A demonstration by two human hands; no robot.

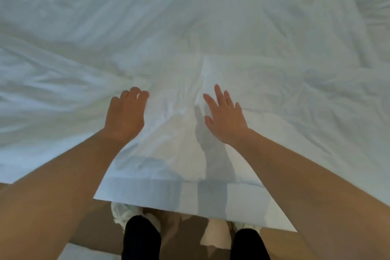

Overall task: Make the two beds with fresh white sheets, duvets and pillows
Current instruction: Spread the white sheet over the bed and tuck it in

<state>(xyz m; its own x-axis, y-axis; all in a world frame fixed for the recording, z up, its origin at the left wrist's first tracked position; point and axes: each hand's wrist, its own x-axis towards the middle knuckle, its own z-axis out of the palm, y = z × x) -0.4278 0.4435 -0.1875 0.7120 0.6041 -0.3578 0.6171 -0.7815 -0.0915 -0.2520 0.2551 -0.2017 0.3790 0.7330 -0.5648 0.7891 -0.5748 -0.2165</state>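
The work surface is a bed covered edge to edge with crumpled white bedding (190, 6), its creases running in long folds towards the near centre. On top of this layer, at the near edge, lies a flatter white fabric panel (175, 154) with a broad hemmed band along its lower border; the band overhangs the side of the bed in front of the person. A raised crease runs up the panel's centre line. The left hand (125, 114) sits at the panel's left edge, knuckles up, with the fingers curled down into the cloth and the fingertips mostly hidden, so that it grips a bunch of the fabric; creases in the bedding converge on this point. The right hand (226, 119) is on the right part of the panel, palm down, with all fingers straight and spread wide, holding nothing. It casts a dark shadow on the cloth to its left; whether the palm touches the fabric cannot be told. Both forearms are bare and the two hands are well apart, with the centre crease between them. Below the overhanging hem are a brown floor (90, 226), two black trouser legs (141, 238) and a white shoe (119, 214) beside the left leg.
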